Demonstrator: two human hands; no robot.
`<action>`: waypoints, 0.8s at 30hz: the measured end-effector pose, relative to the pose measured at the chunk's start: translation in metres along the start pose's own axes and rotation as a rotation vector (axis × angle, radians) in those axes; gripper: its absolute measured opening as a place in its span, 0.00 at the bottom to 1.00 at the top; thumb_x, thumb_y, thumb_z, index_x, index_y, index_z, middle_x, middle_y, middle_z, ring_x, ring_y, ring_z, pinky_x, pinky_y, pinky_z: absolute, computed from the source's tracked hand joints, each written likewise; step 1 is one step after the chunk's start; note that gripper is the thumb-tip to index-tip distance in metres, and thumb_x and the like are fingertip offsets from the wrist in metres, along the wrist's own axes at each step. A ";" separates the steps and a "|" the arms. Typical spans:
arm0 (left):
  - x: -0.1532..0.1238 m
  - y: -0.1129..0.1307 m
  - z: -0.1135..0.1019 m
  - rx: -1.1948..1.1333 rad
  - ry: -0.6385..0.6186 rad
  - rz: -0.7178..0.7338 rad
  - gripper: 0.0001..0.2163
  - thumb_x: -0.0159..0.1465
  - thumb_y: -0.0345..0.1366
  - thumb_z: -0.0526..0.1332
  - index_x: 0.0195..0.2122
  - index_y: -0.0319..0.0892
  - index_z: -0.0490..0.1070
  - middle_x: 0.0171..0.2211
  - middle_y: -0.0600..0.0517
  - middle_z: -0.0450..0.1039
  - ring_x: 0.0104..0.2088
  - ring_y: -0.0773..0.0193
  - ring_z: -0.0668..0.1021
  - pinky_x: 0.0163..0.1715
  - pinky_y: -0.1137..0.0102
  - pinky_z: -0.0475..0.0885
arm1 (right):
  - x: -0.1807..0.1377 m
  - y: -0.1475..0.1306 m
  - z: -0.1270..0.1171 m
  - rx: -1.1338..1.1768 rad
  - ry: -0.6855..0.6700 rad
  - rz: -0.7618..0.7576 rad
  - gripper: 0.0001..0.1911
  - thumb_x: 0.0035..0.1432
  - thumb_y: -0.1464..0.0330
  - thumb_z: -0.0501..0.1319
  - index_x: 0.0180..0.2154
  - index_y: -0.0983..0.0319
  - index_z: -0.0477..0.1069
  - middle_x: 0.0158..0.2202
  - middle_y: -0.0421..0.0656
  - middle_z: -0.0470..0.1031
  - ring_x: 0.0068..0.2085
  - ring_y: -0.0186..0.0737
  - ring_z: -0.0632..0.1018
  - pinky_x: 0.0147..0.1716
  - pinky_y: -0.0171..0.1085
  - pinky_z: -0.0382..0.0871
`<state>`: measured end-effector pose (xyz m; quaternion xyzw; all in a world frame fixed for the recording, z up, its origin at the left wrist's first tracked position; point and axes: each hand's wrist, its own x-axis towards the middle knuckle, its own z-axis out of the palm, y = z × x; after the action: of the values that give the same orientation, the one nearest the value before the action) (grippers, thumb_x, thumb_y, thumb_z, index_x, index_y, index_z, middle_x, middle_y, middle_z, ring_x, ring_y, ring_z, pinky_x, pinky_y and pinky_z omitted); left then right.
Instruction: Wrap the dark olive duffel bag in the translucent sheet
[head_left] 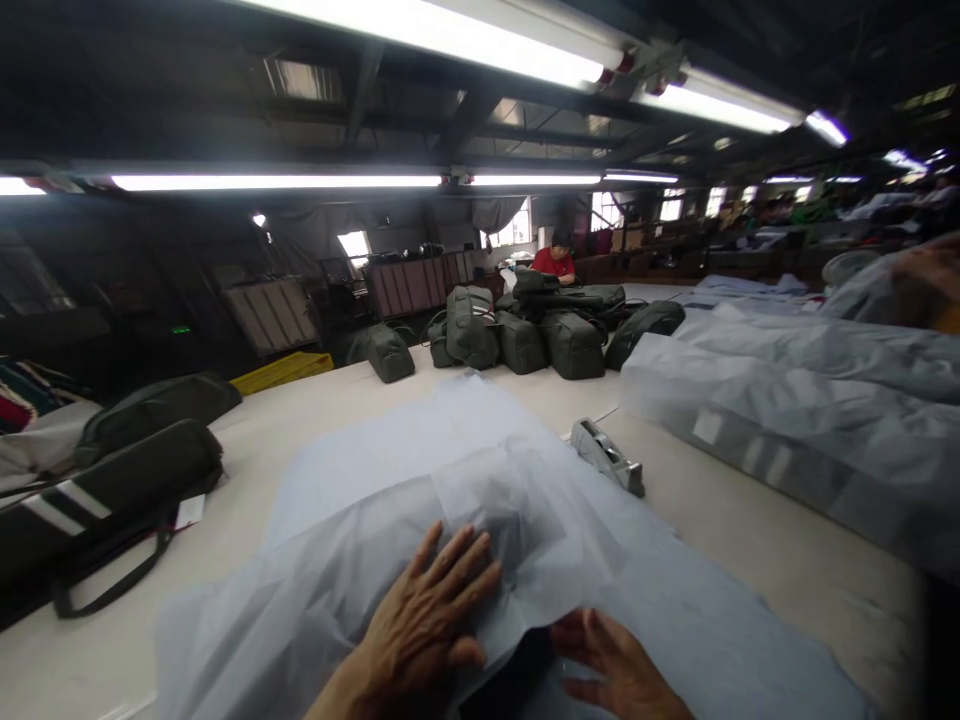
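- Tissue paper (480,480) lies spread on the near table (787,560), over a dark bag.
- Left hand (427,620) presses flat, fingers splayed; right hand (615,670) open beside it.
- Looks light, soft, easily torn; best held at the edges.

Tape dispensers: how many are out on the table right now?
1. The tape dispenser sits on the table beyond the tissue paper, ahead of the right hand. Others could be hidden under the paper or behind the bags.

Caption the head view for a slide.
Left hand and right hand press tissue paper over a dark bag on table.
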<state>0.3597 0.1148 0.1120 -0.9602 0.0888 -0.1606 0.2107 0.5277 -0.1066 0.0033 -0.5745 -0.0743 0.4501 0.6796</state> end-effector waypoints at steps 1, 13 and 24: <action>0.000 0.001 0.000 0.006 -0.010 0.007 0.39 0.63 0.65 0.44 0.69 0.44 0.47 0.69 0.50 0.52 0.70 0.52 0.49 0.67 0.52 0.25 | -0.002 -0.005 0.019 0.058 -0.078 0.054 0.43 0.43 0.33 0.59 0.43 0.63 0.75 0.44 0.55 0.79 0.48 0.56 0.78 0.40 0.48 0.75; -0.007 0.010 0.007 -0.046 -0.011 0.025 0.37 0.63 0.64 0.46 0.68 0.48 0.50 0.69 0.52 0.53 0.70 0.54 0.48 0.68 0.54 0.26 | 0.022 -0.024 0.061 -0.031 -0.137 -0.109 0.29 0.43 0.49 0.72 0.42 0.62 0.76 0.39 0.45 0.81 0.39 0.49 0.80 0.37 0.44 0.75; -0.009 0.013 0.022 -0.030 0.013 -0.006 0.31 0.67 0.58 0.51 0.68 0.52 0.50 0.69 0.54 0.53 0.70 0.53 0.47 0.67 0.50 0.26 | -0.084 0.040 -0.147 -0.098 0.717 -0.097 0.26 0.33 0.42 0.71 0.27 0.54 0.74 0.26 0.44 0.76 0.32 0.49 0.78 0.37 0.48 0.74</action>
<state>0.3573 0.1136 0.0848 -0.9624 0.0897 -0.1663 0.1951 0.5482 -0.2727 -0.0439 -0.7236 0.1201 0.1831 0.6545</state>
